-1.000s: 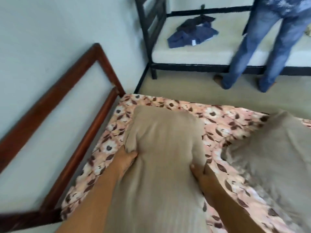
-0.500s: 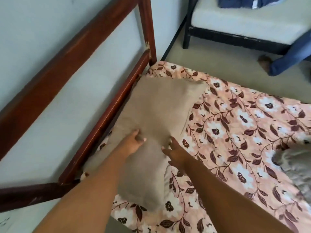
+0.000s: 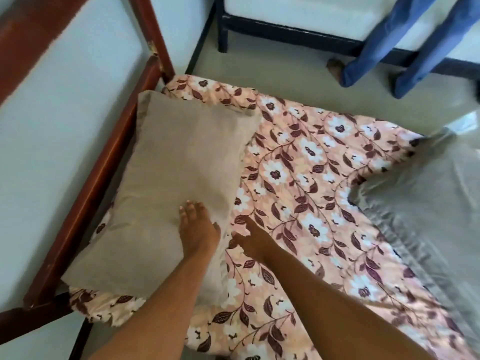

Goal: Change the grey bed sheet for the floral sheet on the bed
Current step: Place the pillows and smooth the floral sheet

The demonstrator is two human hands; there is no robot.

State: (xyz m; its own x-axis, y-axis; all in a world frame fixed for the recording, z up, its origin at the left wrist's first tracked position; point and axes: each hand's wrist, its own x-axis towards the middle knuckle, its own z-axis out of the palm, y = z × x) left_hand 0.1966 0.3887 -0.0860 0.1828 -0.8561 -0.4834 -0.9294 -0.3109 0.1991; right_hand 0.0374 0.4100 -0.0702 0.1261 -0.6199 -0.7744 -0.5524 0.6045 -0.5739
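Note:
The floral sheet (image 3: pixel 298 183), pink with white flowers and dark leaves, covers the bed. A grey-beige pillow (image 3: pixel 176 162) lies along the wooden headboard (image 3: pixel 104 162) at the left. My left hand (image 3: pixel 196 229) rests flat on the pillow's near right part, fingers together and pointing away. My right hand (image 3: pixel 249 237) lies on the floral sheet just beside the pillow's right edge, its fingers partly tucked under that edge. The grey sheet (image 3: pixel 426 203) lies bunched on the right side of the bed.
A pale wall (image 3: pixel 52 100) stands behind the headboard. A second bed with a black frame (image 3: pixel 285 27) is across the floor at the top. A person in blue jeans (image 3: pixel 389 42) stands beside it at the top right.
The pillow went from being held over the bed's middle to lying along the headboard. My hands let go of its sides; the left now rests on top, the right at its edge.

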